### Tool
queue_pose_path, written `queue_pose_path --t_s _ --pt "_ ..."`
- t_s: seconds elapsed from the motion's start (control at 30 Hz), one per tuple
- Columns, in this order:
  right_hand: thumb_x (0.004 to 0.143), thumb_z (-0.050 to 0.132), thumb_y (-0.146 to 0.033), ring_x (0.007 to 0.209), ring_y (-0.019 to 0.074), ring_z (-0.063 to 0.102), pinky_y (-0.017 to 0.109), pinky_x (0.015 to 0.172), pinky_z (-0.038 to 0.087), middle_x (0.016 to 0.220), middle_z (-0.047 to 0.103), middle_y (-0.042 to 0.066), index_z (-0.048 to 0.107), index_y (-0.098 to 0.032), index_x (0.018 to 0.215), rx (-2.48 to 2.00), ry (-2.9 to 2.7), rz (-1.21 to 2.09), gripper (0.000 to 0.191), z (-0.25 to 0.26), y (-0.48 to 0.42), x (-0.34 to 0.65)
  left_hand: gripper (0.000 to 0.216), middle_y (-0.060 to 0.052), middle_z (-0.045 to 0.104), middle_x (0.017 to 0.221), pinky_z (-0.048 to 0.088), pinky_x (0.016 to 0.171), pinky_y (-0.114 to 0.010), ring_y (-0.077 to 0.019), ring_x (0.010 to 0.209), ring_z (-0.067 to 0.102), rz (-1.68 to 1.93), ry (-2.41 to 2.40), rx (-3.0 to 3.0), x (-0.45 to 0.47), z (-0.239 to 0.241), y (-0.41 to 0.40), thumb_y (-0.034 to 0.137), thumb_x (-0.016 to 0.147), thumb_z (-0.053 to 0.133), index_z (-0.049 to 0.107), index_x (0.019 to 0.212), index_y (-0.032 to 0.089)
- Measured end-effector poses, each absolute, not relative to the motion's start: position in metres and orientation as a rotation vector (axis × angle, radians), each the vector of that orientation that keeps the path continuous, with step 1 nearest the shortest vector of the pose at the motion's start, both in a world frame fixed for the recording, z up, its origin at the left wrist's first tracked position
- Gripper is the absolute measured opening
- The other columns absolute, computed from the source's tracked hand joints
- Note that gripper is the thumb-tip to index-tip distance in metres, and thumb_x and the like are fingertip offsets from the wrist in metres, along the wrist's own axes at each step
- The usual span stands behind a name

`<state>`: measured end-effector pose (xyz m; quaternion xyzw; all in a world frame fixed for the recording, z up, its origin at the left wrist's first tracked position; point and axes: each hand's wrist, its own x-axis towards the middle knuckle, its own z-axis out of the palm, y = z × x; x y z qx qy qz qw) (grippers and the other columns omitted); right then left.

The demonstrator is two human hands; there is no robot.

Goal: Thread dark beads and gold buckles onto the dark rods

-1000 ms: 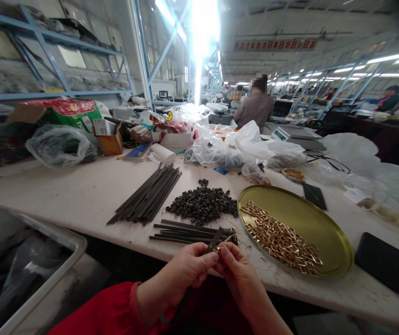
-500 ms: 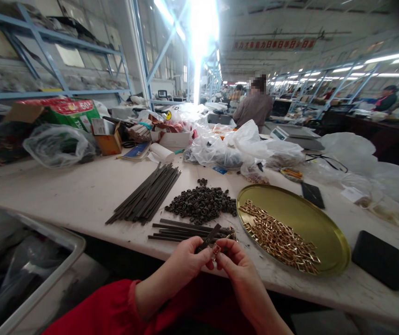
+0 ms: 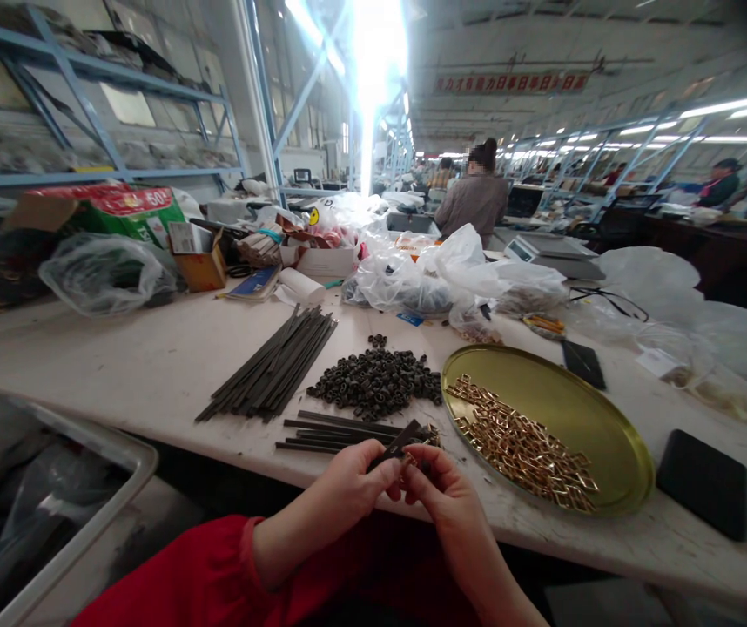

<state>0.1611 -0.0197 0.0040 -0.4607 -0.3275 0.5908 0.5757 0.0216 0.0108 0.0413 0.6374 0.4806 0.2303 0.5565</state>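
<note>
My left hand (image 3: 353, 481) pinches a thin dark strip (image 3: 400, 441) at the table's front edge. Against it, my right hand (image 3: 442, 495) pinches a small gold buckle at the strip's end, mostly hidden by the fingers. Both hands touch at the fingertips. Just beyond them lies a short row of dark strips (image 3: 340, 428). Behind that sits a pile of small dark loops (image 3: 377, 383) and a longer bundle of dark strips (image 3: 272, 366). A round gold tray (image 3: 582, 409) with several gold buckles (image 3: 523, 448) stands to the right.
A grey bin (image 3: 73, 514) sits low at the left. A black pad (image 3: 703, 483) lies at the right edge, another black piece (image 3: 582, 364) behind the tray. Plastic bags (image 3: 452, 274) and boxes (image 3: 125, 213) crowd the back. A person (image 3: 478, 200) stands beyond.
Both hands have stayed at the table's front edge, shifting slightly up. The strip's free end now points further right, and the gold buckle is more covered by my right fingers.
</note>
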Motion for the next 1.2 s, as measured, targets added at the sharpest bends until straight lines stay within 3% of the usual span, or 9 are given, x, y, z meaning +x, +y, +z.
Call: queue_pose_path --t_s 0.1,0.3,0.43,0.73,1.2 --pt "0.062 0.078 -0.029 0.055 0.0079 0.054 0.019 0.054 0.046 0.07 0.064 -0.003 0.065 -0.02 0.086 -1.047 -0.553 1.412 0.029 0.007 -0.019 0.167 0.03 0.002 0.059 0.065 0.03 0.046 -0.019 -0.0082 0.045 0.039 0.481 1.157 1.591 0.011 0.051 0.011 0.038 0.086 0.035 0.054 0.079 0.016" --pt "0.058 0.08 -0.021 0.054 0.0068 0.059 0.016 0.052 0.05 0.07 0.065 -0.004 0.066 -0.021 0.089 -0.913 -0.249 1.631 0.034 0.014 -0.024 0.167 0.028 0.002 0.057 0.066 0.034 0.061 -0.02 -0.0126 0.065 0.051 0.334 1.151 1.828 -0.004 0.062 -0.001 0.033 0.086 0.036 0.057 0.075 0.017" --pt "0.059 0.08 -0.023 0.054 0.0066 0.059 0.015 0.051 0.05 0.065 0.065 -0.005 0.067 -0.02 0.087 -0.879 -0.213 1.683 0.031 0.014 -0.03 0.162 0.03 0.002 0.055 0.065 0.033 0.059 -0.02 -0.0127 0.063 0.049 0.336 1.196 1.899 0.0 0.061 -0.005 0.032 0.086 0.034 0.054 0.068 0.018" --pt "0.06 0.079 -0.023 0.055 0.0056 0.058 0.014 0.052 0.05 0.066 0.066 -0.005 0.067 -0.02 0.083 -0.851 -0.233 1.621 0.026 0.014 -0.033 0.156 0.025 0.002 0.057 0.063 0.031 0.056 -0.021 -0.0134 0.061 0.052 0.298 1.252 1.897 0.0 0.058 -0.007 0.03 0.086 0.035 0.052 0.072 0.019" --pt "0.06 0.08 -0.019 0.054 0.0051 0.059 0.014 0.051 0.05 0.067 0.066 -0.004 0.064 -0.019 0.091 -0.838 -0.113 1.793 0.035 0.005 -0.033 0.152 0.026 0.002 0.056 0.067 0.033 0.058 -0.021 -0.0121 0.064 0.049 0.326 1.165 2.003 0.002 0.06 0.001 0.026 0.087 0.037 0.053 0.069 0.018"
